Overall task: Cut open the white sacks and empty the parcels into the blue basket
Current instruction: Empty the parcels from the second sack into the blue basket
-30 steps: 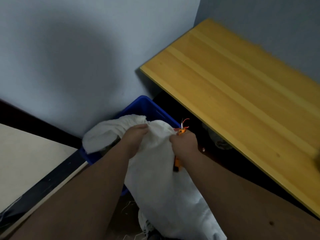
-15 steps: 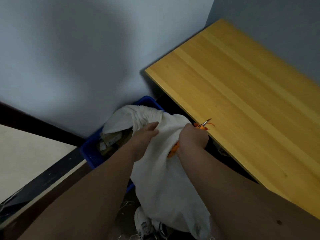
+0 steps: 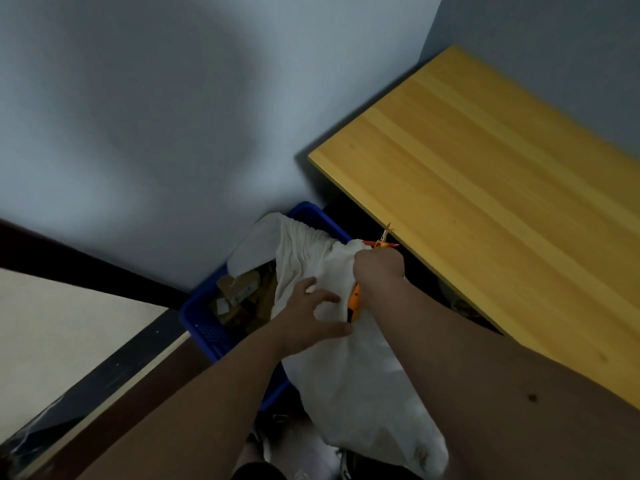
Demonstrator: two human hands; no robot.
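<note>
Draping over near rim of blue basket (image 3: 211,336): white sack (image 3: 349,368), mouth tipped inside. Right hand (image 3: 379,270) fisted on sack's bunched top plus orange cutter (image 3: 355,301), possibly scissors. Left hand (image 3: 306,322) spread, fingers loose, resting on cloth, gripping nothing. Brown cardboard parcels (image 3: 242,292) inside basket. Yellow wooden tabletop (image 3: 502,188) just beside.
</note>
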